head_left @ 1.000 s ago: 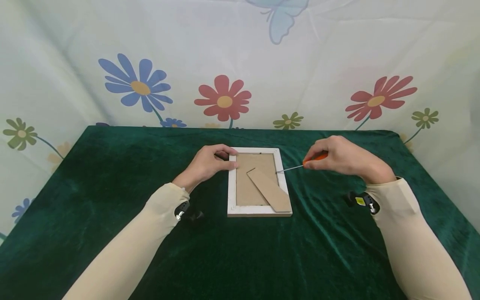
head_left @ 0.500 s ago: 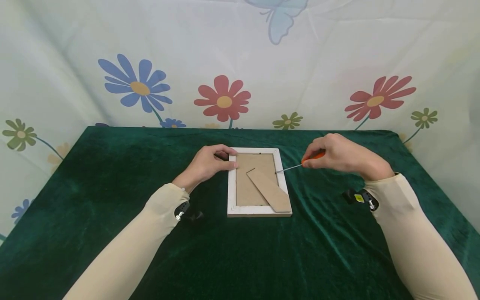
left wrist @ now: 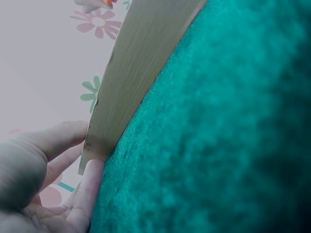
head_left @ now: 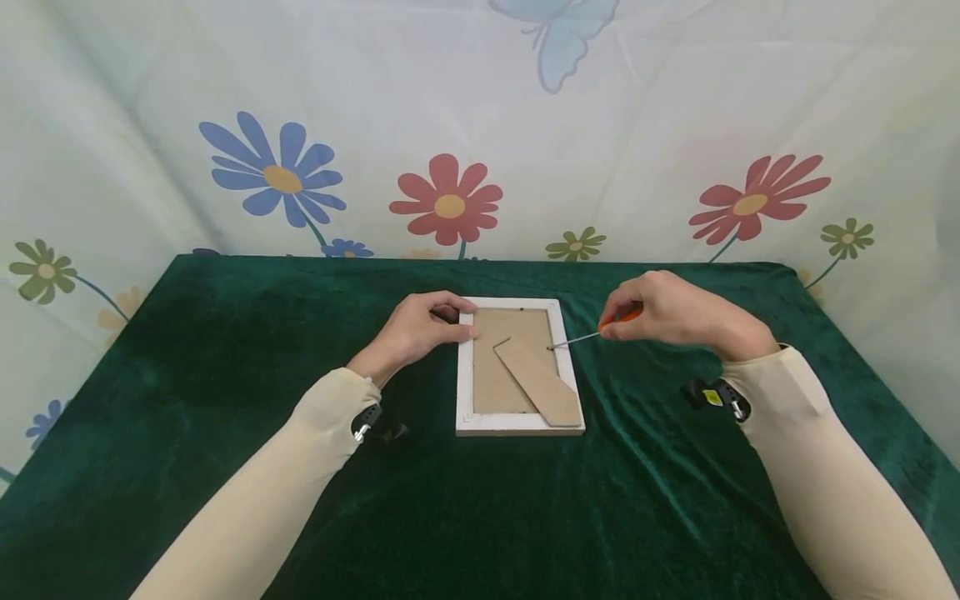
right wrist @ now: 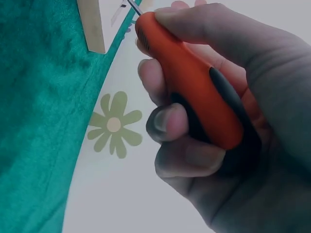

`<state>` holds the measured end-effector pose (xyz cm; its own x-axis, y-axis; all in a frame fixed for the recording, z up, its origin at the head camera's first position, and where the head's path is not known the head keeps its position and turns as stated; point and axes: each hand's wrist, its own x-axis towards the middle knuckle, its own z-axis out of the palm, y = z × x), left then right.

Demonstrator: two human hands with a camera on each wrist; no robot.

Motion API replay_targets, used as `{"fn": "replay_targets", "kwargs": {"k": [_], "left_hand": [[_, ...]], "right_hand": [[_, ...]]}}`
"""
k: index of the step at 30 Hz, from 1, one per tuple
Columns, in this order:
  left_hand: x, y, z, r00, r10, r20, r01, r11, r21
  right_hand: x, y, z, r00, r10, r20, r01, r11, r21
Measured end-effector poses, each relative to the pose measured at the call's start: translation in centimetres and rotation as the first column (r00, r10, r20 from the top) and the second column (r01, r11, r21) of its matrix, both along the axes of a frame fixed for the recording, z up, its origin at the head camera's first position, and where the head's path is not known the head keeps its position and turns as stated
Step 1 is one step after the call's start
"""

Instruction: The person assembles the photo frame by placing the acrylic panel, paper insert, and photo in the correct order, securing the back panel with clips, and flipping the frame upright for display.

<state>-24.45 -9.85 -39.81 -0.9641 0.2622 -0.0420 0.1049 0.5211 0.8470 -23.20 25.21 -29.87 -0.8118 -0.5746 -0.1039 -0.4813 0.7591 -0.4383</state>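
Note:
A white picture frame (head_left: 465, 375) lies face down, showing its brown backing board (head_left: 491, 392) and a slanted stand leg (head_left: 538, 383). Its upper left side is held by my left hand (head_left: 417, 327), thumb on the back and fingers at the edge. The left wrist view shows the frame's bare wooden side (left wrist: 131, 73) between thumb and fingertip. My right hand (head_left: 667, 312) grips a screwdriver by its orange and black handle (right wrist: 194, 92), fingers wrapped round it. The thin metal shaft (head_left: 577, 339) slopes down to the backing's right edge, its tip at a small dark fastener (head_left: 551, 347).
Dark green velvet cloth (head_left: 300, 333) covers the table, wrinkled to the right of the frame. Behind the table's far edge hangs a white curtain (head_left: 645, 125) printed with flowers and a butterfly. Both wrists carry black straps with small devices.
My right hand has shifted slightly left with the screwdriver, and its tip sits a little farther in over the backing's edge. The left hand keeps its hold on the frame.

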Motion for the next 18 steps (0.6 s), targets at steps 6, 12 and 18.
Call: {"fn": "replay_targets", "kwargs": {"k": [6,12,18], "left_hand": [[0.1,0.1,-0.6,1.000,-0.007,0.000,0.007,1.000,0.004],[0.0,0.2,-0.1,1.000,-0.006,-0.004,0.006,1.000,0.006],[0.0,0.2,0.2,1.000,-0.006,-0.003,0.006,1.000,0.001]], "right_hand": [[0.6,0.8,-0.6,1.000,-0.015,-0.026,0.014,0.999,-0.032],[0.7,1.0,0.4,0.999,-0.012,-0.039,0.011,1.000,-0.028],[0.3,0.1,1.1,0.999,0.020,-0.038,-0.019,1.000,0.007]]}}
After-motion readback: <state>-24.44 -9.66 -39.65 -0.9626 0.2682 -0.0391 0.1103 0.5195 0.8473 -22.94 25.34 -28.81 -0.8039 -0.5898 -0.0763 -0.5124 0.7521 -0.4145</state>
